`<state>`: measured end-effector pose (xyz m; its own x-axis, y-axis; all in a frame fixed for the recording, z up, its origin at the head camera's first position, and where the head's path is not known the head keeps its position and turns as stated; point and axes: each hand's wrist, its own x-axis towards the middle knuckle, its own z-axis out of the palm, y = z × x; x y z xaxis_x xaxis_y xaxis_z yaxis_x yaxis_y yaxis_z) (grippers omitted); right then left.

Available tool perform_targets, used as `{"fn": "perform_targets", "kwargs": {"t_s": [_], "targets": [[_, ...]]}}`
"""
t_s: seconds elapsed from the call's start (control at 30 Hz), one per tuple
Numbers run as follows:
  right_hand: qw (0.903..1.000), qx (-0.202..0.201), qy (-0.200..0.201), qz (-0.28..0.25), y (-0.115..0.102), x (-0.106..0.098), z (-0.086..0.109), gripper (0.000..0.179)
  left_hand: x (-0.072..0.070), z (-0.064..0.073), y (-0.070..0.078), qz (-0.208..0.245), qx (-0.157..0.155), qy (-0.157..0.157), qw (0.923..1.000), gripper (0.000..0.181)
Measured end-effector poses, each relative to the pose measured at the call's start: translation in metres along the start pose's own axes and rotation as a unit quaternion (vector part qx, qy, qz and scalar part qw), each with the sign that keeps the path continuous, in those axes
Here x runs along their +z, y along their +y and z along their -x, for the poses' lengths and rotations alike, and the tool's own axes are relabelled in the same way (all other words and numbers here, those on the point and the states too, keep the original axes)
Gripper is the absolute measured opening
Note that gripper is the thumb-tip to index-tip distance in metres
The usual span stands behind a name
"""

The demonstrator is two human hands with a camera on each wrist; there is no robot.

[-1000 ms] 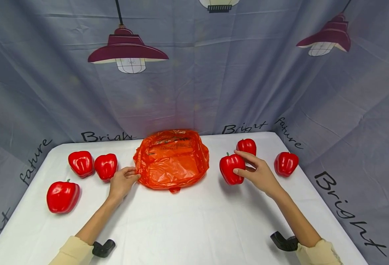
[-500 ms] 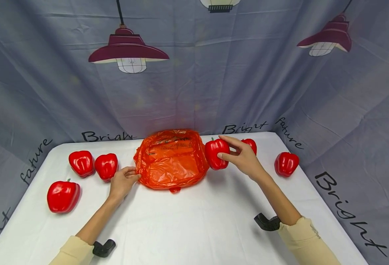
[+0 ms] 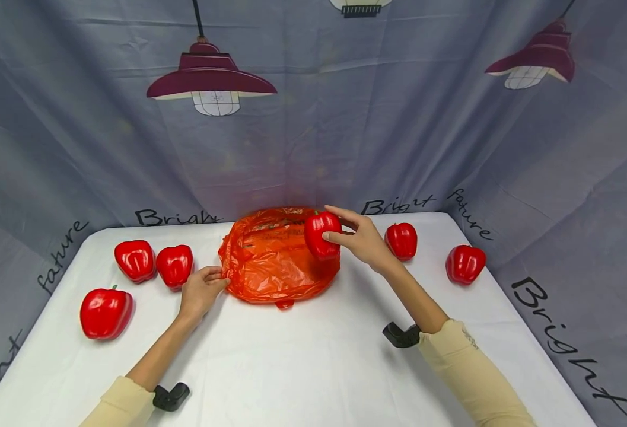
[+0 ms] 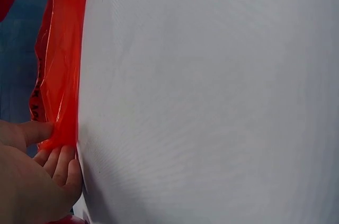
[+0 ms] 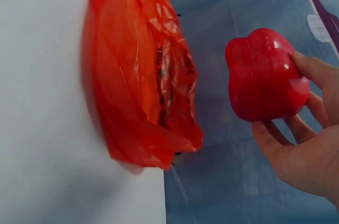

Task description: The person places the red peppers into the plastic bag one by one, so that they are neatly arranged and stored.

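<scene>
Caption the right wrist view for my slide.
The right hand holds a blocky, glossy red bell pepper above a crinkled orange plastic bag.

The white table (image 3: 302, 367) bears an orange bag (image 3: 270, 267) — and five peppers (image 3: 106, 314).

bag (image 3: 270, 270): thin plastic film, glossy, heavily crinkled, bright streaks along the creases. held pepper (image 3: 321, 240): smooth, high gloss, sharp highlights; material cannot be confirmed by eye. table peppers (image 3: 106, 314): likewise smooth and shiny. table cover (image 3: 313, 367): cloth in appearance, matt, lightly creased. backdrop (image 3: 313, 136): matt cloth, fold lines and soft ripples noted. sleeves (image 3: 468, 373): matt cloth, wrinkled. wrist fittings (image 3: 171, 397): smooth, plastic in appearance, low sheen.
</scene>
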<state>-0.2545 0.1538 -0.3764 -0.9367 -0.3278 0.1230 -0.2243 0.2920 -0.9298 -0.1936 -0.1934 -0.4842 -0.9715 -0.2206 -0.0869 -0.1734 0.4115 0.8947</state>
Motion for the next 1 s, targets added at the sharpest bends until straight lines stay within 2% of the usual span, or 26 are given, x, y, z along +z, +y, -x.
{"fn": "perform_targets", "kwargs": {"t_s": [0.57, 0.83, 1.0], "targets": [[0.9985, 0.042, 0.005, -0.036, 0.010, 0.054, -0.043, 0.059, 0.000, 0.000, 0.002, -0.007, -0.005, 0.005, 1.0000, 0.034], [0.9969, 0.043, 0.010, -0.066, 0.011, 0.083, -0.059, 0.056, 0.000, -0.001, 0.001, -0.002, -0.011, 0.002, 0.9999, 0.033], [0.9975, 0.041, 0.012, -0.057, 0.013, 0.100, -0.071, 0.057, 0.001, -0.001, 0.000, -0.005, -0.012, -0.001, 0.9999, 0.034]]}}
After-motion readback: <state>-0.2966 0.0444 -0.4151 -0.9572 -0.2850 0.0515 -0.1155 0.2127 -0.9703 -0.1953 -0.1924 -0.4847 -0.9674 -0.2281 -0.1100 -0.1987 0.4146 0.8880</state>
